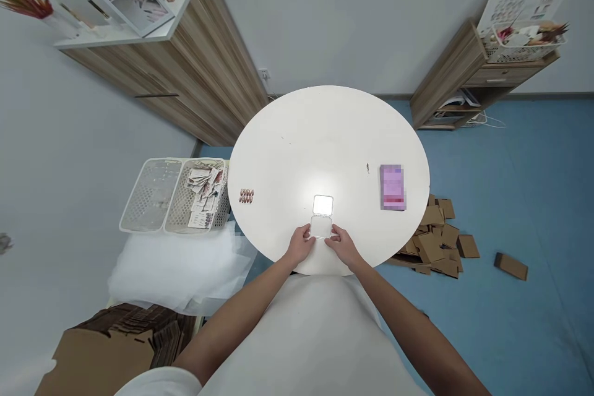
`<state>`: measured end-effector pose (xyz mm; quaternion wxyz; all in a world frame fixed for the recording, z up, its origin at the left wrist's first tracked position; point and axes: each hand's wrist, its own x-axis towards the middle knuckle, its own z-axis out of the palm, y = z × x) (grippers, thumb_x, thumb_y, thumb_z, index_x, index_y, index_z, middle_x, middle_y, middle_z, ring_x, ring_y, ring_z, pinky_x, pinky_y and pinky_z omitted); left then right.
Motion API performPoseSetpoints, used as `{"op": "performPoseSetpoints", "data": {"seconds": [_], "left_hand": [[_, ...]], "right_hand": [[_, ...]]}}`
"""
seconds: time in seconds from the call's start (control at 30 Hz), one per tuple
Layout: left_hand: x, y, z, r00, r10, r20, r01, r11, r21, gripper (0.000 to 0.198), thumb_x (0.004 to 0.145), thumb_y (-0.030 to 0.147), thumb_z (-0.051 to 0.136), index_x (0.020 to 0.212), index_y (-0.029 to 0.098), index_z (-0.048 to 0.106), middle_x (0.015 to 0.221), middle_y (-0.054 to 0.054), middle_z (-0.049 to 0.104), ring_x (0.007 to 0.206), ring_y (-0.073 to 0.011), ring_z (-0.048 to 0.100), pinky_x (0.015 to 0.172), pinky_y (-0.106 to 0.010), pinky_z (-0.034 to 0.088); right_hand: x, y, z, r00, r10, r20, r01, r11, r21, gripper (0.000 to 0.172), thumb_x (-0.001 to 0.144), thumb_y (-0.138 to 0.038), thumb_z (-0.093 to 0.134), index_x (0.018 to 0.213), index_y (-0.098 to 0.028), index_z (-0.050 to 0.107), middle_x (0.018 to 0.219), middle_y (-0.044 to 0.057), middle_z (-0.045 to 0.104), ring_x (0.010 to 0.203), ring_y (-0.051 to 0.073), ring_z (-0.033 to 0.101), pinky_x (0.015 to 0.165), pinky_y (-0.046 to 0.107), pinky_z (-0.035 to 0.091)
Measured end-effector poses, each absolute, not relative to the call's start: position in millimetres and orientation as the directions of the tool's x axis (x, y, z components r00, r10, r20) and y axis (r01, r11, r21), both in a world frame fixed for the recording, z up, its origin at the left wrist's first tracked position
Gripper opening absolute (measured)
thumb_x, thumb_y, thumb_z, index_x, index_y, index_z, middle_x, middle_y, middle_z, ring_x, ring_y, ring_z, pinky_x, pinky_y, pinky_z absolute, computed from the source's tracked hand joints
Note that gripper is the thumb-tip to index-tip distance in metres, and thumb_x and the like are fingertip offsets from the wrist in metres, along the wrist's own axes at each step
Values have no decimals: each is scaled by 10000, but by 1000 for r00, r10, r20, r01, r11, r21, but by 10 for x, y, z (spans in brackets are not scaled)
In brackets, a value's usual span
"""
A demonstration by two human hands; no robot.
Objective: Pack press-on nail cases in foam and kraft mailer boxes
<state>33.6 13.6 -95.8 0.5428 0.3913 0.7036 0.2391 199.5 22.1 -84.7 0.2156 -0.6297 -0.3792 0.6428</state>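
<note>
A clear case (321, 227) lies open at the near edge of the round white desk (325, 130), right in front of the person. Its lid (323, 205) is folded back flat on the desk, away from the body, and shines under the light. The left hand (301, 245) holds the case's left edge and the right hand (342, 245) its right edge. Each grip is closed lightly on the lower half, with the fingertips on its sides; whether the thumbs press on top is too small to tell.

On the desk to the left, well apart from the hands, lies a short row of brown nail tips (246, 195). To the right lies a purple pack (392, 187).

Beside the desk on the left stand two white baskets, one (151, 195) bare and the other (200, 197) filled with small packets. Cardboard pieces (439, 238) lie scattered on the blue floor on the right.
</note>
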Motion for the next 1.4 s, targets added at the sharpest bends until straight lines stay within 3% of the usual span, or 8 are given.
{"op": "performPoseSetpoints", "data": {"seconds": [0.2,0.53,0.8,1.0,1.13,1.27,1.4], "left_hand": [[370,286,-940,-126,815,-565,230,578,783,481,733,153,552,1199,191,439,1193,-102,486,1072,-186,471,879,-322,403],[283,153,-917,-110,816,-568,304,571,762,471,753,187,547,1207,191,421,1206,-114,477,1114,-186,457,919,-347,395],[-90,-22,-845,-86,847,-524,443,504,741,380,764,234,532,1141,227,481,1185,-75,499,1077,-173,488,892,-335,422],[-477,106,-755,-3,900,-437,581,357,731,313,791,261,476,1101,229,503,1121,-57,527,993,-166,525,772,-305,476],[-892,317,-682,69,948,-310,667,187,721,309,790,268,469,1094,221,502,1105,-56,525,978,-180,527,782,-329,473],[-1467,597,-649,23,978,-207,764,116,634,311,768,230,492,1077,202,503,1055,-70,523,1011,-218,502,867,-376,424],[-1967,904,-686,38,971,-236,837,99,539,448,723,159,532,1158,190,431,1071,-86,474,1005,-232,497,832,-338,423]], "right_hand": [[1992,385,-873,-102,791,-603,198,-578,-792,632,666,-339,564,1258,-229,371,1260,68,423,1081,194,471,839,311,447],[2023,325,-930,-109,805,-583,168,-563,-809,607,685,-334,546,1253,-249,351,1262,63,409,1105,185,446,878,331,426],[2024,317,-827,6,819,-574,267,-555,-788,536,694,-365,526,1206,-254,414,1188,64,455,991,190,489,786,334,462],[1948,503,-621,114,871,-478,312,-488,-815,478,717,-376,501,1162,-212,445,1091,74,518,753,146,524,677,328,470],[1666,628,-509,47,885,-463,390,-443,-807,395,728,-365,493,1095,-219,497,1009,51,562,682,122,514,665,321,462],[1160,760,-521,-100,867,-487,509,-376,-774,363,722,-339,504,1069,-231,510,1003,42,566,700,125,528,669,323,463],[545,955,-616,-250,848,-467,630,-223,-744,376,729,-274,505,1103,-252,487,1025,30,552,769,137,545,725,328,455]]}}
